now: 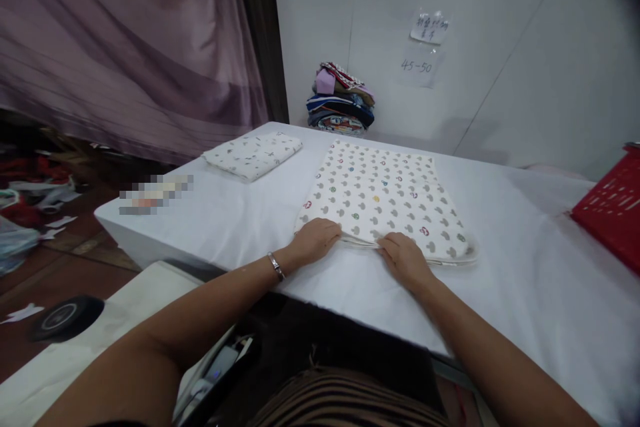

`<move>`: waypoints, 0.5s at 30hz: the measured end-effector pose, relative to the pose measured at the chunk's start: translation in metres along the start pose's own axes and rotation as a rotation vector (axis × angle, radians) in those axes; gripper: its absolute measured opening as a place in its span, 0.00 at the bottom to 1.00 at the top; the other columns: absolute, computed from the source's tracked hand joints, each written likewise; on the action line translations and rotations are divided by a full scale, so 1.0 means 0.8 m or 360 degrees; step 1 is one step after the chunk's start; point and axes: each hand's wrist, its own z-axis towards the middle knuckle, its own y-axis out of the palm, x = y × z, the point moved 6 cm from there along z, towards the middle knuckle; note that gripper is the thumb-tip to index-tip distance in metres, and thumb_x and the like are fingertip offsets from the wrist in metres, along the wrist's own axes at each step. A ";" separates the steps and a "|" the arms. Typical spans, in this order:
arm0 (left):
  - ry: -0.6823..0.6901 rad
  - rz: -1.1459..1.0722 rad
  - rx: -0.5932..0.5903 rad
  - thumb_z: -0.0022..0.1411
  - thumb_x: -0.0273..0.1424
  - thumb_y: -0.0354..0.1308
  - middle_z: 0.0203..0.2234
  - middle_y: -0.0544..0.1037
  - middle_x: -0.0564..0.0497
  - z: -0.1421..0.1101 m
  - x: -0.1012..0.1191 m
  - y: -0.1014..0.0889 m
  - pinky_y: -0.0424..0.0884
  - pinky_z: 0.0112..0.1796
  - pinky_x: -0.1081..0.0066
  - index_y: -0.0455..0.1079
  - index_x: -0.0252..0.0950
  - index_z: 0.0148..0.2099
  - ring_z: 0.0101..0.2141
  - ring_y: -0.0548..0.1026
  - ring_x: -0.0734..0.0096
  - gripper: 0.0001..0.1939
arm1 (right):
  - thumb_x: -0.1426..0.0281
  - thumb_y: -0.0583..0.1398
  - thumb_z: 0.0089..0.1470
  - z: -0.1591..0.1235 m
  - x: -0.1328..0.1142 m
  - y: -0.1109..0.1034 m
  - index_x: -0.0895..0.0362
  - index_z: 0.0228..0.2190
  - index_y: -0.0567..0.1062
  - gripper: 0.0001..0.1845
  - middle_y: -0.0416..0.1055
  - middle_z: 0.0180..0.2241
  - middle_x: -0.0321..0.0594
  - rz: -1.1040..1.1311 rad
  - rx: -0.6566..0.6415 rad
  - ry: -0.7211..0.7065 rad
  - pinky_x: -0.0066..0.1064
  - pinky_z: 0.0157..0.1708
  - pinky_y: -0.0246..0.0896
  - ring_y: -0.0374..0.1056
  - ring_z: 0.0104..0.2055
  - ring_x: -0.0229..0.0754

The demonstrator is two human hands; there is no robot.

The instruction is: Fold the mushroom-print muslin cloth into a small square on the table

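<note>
White-covered table (525, 247) under hands; pale wall beyond. Left hand (317, 240), right hand (404, 259): fingers closed, pinching near edge of mushroom-print cloth (375, 197), which lies flat beyond grip.

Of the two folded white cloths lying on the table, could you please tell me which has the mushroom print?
The larger cloth, under both hands' fingers; the other, farther left, has small scattered motifs.
</note>
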 end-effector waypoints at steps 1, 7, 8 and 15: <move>0.0011 -0.0003 0.0011 0.67 0.31 0.43 0.35 0.76 0.50 -0.001 0.000 0.000 0.66 0.41 0.66 0.68 0.36 0.39 0.38 0.71 0.69 0.12 | 0.71 0.50 0.60 0.000 0.000 0.000 0.58 0.38 0.74 0.13 0.70 0.36 0.45 -0.0003 0.0004 -0.0003 0.33 0.35 0.57 0.63 0.37 0.43; 0.0131 0.0099 -0.0043 0.66 0.33 0.46 0.36 0.76 0.49 -0.003 0.007 -0.001 0.66 0.42 0.67 0.69 0.36 0.40 0.39 0.71 0.69 0.11 | 0.70 0.50 0.61 0.000 -0.001 0.000 0.58 0.37 0.74 0.13 0.70 0.35 0.45 -0.0013 0.0015 -0.0020 0.33 0.34 0.57 0.63 0.36 0.43; 0.0147 0.0136 -0.0060 0.66 0.33 0.47 0.36 0.76 0.49 -0.003 0.008 0.000 0.65 0.41 0.67 0.70 0.36 0.39 0.39 0.70 0.69 0.11 | 0.70 0.50 0.61 0.000 0.000 0.000 0.58 0.37 0.74 0.13 0.70 0.35 0.45 -0.0012 0.0022 -0.0027 0.33 0.34 0.57 0.63 0.36 0.44; 0.0191 0.0243 -0.0086 0.68 0.29 0.42 0.39 0.76 0.51 -0.003 0.010 0.006 0.65 0.42 0.67 0.70 0.36 0.41 0.40 0.70 0.70 0.14 | 0.71 0.50 0.60 0.000 -0.001 0.001 0.59 0.38 0.74 0.13 0.70 0.35 0.46 -0.0019 0.0044 -0.0044 0.34 0.34 0.58 0.64 0.36 0.44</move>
